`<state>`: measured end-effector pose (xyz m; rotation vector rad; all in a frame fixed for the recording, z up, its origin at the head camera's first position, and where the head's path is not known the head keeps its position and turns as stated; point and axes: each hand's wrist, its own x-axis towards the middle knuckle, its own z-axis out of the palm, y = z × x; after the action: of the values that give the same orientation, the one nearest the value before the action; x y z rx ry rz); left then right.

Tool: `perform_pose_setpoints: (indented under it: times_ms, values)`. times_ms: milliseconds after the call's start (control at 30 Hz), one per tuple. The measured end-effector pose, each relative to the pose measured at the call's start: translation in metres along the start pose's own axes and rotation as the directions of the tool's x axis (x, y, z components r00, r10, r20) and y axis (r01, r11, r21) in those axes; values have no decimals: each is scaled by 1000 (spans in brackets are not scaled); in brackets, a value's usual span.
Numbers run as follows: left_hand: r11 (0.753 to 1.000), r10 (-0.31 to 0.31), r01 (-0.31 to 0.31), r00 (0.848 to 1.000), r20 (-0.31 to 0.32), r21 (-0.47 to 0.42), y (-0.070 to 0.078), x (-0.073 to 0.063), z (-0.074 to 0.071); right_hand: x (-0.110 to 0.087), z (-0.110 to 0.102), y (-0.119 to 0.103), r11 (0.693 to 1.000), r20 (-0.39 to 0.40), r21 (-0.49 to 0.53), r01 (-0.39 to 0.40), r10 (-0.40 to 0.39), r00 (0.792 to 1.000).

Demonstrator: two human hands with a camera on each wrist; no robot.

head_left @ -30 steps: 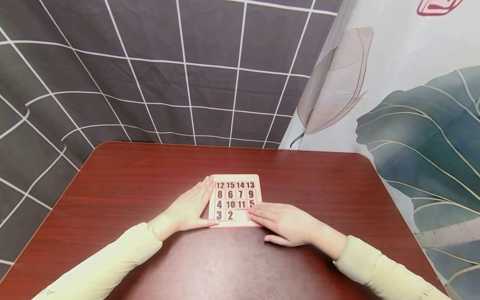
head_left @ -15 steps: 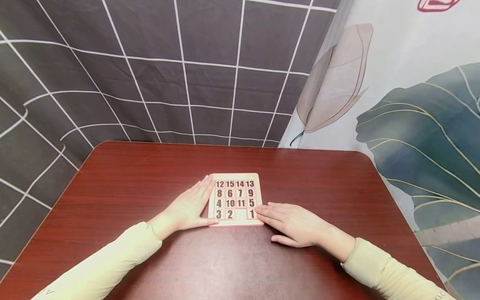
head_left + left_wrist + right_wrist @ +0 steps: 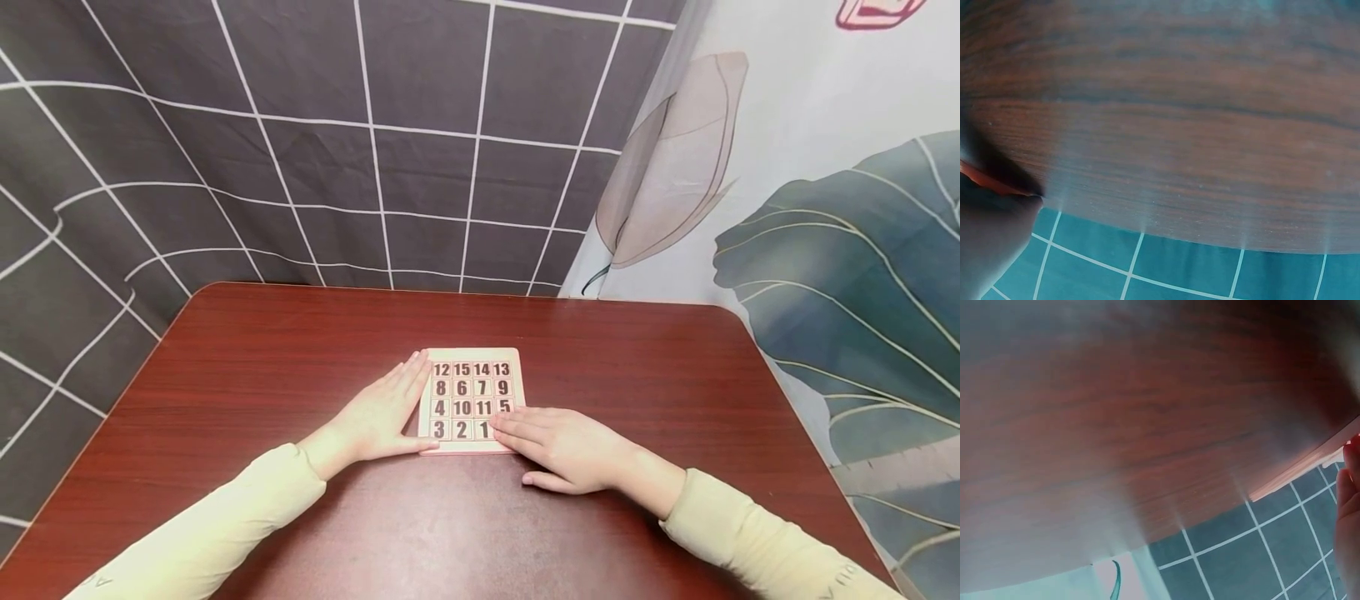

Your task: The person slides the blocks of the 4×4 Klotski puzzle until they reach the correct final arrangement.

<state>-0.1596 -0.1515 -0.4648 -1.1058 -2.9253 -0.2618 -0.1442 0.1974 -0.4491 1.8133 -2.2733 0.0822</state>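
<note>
A square number sliding puzzle with a pale frame lies flat on the table. Along its left edge rests my left hand, fingers straight, thumb at the near left corner. The straight fingers of my right hand touch the lower right of the puzzle, beside the tile numbered 1, and cover the near right cell and part of the 5 tile. The near row reads 3, 2, 1. Part of the left hand shows in the left wrist view; the right wrist view catches the puzzle's side and some right-hand fingers.
A reddish-brown wooden table with rounded far corners carries the puzzle. Behind it hangs a dark grey cloth with a white grid. On the right is a pale curtain with large leaf prints.
The 1 tile has slid left by one cell, into the gap beside the 2. My right hand first drew back to the right, then moved left with it. The left hand stays put.
</note>
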Motion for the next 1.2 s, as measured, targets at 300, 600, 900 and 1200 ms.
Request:
perform_pose_setpoints:
  times_ms: [300, 600, 900, 1200]
  values:
    - [1000, -13, 13, 1000, 26, 6, 1, 0, -1, 1, -3, 10, 999, 0, 19, -40, 40, 999]
    - [1000, -12, 12, 1000, 27, 2, 1, 1, -1, -3, 2, 20, 995, 20, 20, -98, 98, 995]
    - [1000, -15, 15, 999, 33, -2, 2, 0, -2, -4, 1, 16, 997, -1, 25, -67, 67, 998]
    - [1000, -18, 17, 999, 35, 17, 3, 1, -4, -9, -2, 2, 999, -6, 4, -36, 36, 999]
